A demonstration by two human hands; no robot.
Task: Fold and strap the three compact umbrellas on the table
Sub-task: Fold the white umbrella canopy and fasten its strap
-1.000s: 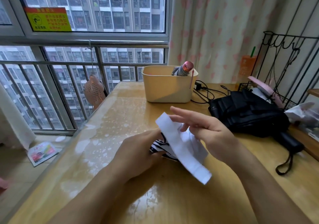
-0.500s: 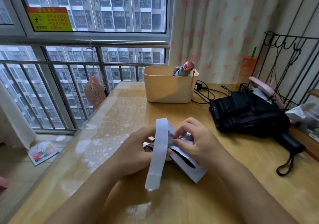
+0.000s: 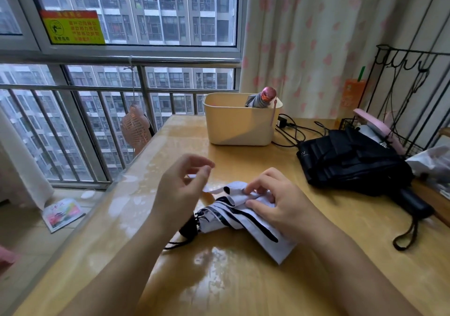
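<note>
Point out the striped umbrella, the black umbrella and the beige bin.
white striped umbrella (image 3: 226, 218): head view, folded canopy.
black umbrella (image 3: 353, 162): head view, canopy folds.
beige bin (image 3: 238, 125): head view, front wall.

left hand (image 3: 180, 193) lifted off umbrella (image 3: 246, 220) | strap (image 3: 214, 189) pulled from hanging down to leftward | handle (image 3: 189, 228) uncovered

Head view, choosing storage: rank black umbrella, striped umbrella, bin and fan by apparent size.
1-2. Black umbrella and striped umbrella: look alike; the striped one is nearer and partly under the right hand, so unsure.
3. Bin.
4. Fan.
</note>
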